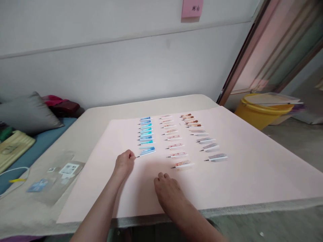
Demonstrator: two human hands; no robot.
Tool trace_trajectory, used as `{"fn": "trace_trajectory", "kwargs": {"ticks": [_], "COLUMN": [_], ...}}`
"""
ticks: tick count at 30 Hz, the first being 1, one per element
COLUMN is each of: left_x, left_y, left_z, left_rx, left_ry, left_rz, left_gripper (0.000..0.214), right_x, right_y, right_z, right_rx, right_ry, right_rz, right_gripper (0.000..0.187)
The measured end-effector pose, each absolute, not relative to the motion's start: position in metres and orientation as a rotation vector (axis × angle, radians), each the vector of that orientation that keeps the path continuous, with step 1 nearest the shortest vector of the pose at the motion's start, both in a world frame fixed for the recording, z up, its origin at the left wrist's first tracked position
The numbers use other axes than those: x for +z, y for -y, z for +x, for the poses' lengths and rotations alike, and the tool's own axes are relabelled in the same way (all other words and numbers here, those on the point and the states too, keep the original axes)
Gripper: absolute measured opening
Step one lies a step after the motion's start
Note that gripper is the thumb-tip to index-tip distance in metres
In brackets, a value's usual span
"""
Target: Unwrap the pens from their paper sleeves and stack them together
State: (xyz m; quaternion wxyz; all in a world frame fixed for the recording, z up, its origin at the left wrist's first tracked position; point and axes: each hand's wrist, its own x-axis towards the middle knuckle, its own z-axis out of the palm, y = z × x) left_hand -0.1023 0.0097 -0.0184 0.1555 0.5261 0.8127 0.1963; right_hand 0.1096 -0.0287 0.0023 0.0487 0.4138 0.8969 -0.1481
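My left hand [125, 162] is closed in a pinch at the dark tip of the nearest blue pen [147, 151], which lies on the pink sheet. That pen shows a slim white refill beside a blue barrel. My right hand [168, 190] hovers or rests over the sheet with curled fingers, and nothing sticks out of them. Just beyond it lies a pen with an orange-pink patterned barrel [183, 163]. Three columns of such pens run away from me: blue ones at left, pink patterned ones in the middle, brown pens [190, 121] and grey pens [215, 157] at right.
The pink sheet [141, 198] covers much of a padded cream surface [96, 117]. Clear plastic packaging [57, 183] lies at left, near a grey cushion [29, 112]. A yellow bin [262, 112] stands at right. A white wall [151, 70] closes the far side.
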Motion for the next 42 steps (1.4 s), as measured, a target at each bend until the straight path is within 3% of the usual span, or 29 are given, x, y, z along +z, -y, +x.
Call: {"fn": "trace_trajectory", "kwargs": {"ticks": [34,42], "left_x": [-0.027,-0.025], "left_y": [-0.027,-0.026], "left_z": [-0.087,-0.086], "left_rx": [0.875,0.91], "left_ry": [-2.193,-2.192], "left_rz": [1.259,1.237], "left_gripper": [0.008,0.008], "right_x": [-0.004,-0.008], "right_y": [0.018,0.012], "right_z": [0.105,0.099], "right_rx": [-0.359,-0.56], "right_ry": [-2.731,-2.766], "right_rz": [1.33,1.512], "right_gripper": [0.026,0.02]}}
